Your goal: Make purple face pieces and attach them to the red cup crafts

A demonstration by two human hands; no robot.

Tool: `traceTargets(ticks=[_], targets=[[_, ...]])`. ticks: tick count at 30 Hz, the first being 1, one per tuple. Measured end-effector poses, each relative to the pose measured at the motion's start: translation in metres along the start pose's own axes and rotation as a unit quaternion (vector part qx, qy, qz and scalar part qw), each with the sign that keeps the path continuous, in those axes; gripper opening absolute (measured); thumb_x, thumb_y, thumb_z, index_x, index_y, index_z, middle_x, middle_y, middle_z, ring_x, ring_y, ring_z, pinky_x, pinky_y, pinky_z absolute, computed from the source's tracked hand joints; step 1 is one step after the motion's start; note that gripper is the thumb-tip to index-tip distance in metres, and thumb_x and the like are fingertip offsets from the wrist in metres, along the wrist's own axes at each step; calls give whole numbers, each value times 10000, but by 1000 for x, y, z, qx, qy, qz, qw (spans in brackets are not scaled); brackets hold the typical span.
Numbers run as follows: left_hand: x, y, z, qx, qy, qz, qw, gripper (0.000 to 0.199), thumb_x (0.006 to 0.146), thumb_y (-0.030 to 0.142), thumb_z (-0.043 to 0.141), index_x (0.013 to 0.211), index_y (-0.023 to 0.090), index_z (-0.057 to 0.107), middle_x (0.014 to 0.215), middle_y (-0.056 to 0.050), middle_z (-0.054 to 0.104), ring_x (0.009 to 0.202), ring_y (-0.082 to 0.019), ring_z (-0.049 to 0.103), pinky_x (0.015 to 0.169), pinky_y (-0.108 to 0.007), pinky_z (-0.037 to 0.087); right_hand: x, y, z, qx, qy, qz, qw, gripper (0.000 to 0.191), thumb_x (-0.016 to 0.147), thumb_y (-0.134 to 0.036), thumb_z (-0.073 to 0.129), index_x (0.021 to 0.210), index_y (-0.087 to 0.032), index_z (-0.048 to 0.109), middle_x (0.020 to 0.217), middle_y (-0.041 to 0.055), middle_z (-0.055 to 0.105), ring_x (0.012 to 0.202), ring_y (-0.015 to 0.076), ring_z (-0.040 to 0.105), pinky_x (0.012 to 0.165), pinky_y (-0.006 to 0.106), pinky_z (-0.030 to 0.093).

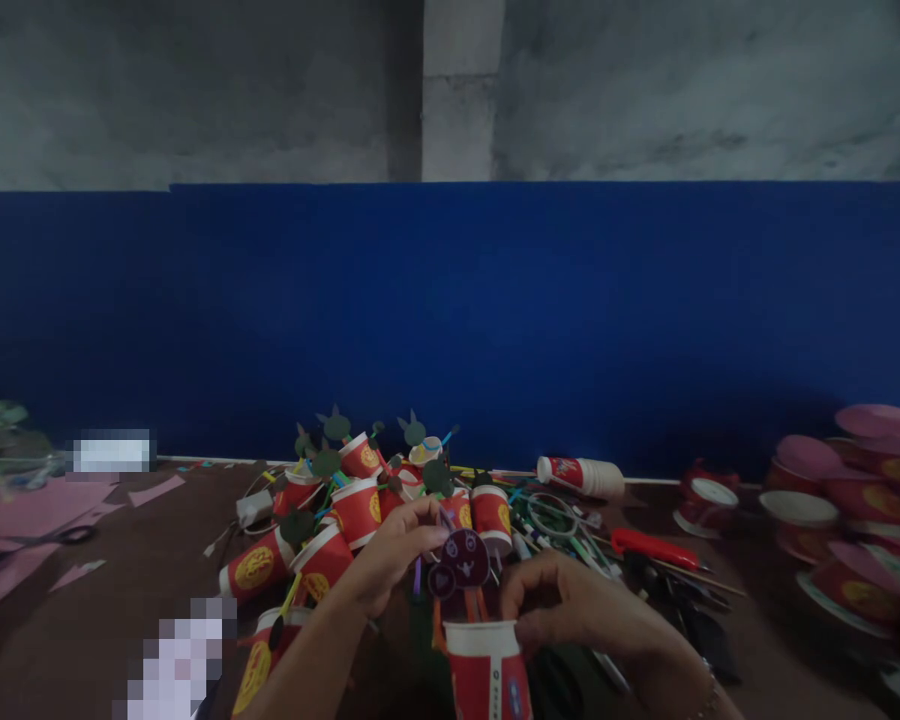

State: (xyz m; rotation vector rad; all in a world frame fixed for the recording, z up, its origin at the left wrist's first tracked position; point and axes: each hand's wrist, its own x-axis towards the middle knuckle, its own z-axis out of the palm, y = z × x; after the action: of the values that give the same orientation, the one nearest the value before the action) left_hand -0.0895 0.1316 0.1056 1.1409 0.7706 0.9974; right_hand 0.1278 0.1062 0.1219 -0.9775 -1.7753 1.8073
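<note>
Between my hands is a dark purple paper animal face (468,558) with drawn eyes and mouth and a small round piece at its lower left. My left hand (399,548) is closed, its thumb and fingertips pinching the top of this cutout. Below it stands a red paper cup (489,672) with a white rim; orange strips rise from its mouth under the face. The thumb and curled fingers of my right hand (570,600) grip the cup's right rim. The bottom of the cup is out of frame.
Finished-looking red cups (356,512) with dark green paper animal heads are heaped behind my hands. Stacked cups (581,477) lie on their side. A red-handled tool (658,548) and pens are to the right, cups with pink discs (870,500) further right. Pink paper (45,510) and scissors (67,537) lie left.
</note>
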Motion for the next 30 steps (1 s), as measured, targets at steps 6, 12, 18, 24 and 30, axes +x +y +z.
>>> traceTargets(ticks=[6,12,18,24,30], targets=[[0,0,1,10,39,20,999,283,571,293,729,610,156,484,584,44,503,493,-49,417,478,-167,309,0,3,0,-10,0,1,1000,107,648,-238,714,727,-166,702,673,-18,657,608,93,585,627,219,469],[-3,1,9,-11,85,38,996,343,550,230,768,659,174,448,559,65,511,471,-53,443,468,-169,334,1,5,0,-25,16,-1,1000,119,647,-256,704,735,-174,704,671,-21,653,623,109,602,641,237,479],[-1,0,14,1,121,96,988,330,591,204,721,790,191,457,527,96,489,449,-49,422,464,-163,321,4,3,1,-130,52,-30,990,84,683,-225,657,735,-183,709,663,-21,646,625,107,569,602,206,446],[9,-9,4,89,128,25,987,291,612,266,690,853,129,602,626,13,598,517,-93,501,512,-212,371,6,2,4,-254,97,-45,961,190,648,-92,583,741,-193,716,684,-29,651,656,118,555,592,190,412],[14,-21,-2,161,112,64,978,204,717,327,602,740,124,619,623,4,597,563,-123,523,546,-229,386,15,13,1,-269,115,-54,955,244,642,-62,521,750,-179,706,704,-17,666,679,135,575,626,212,430]])
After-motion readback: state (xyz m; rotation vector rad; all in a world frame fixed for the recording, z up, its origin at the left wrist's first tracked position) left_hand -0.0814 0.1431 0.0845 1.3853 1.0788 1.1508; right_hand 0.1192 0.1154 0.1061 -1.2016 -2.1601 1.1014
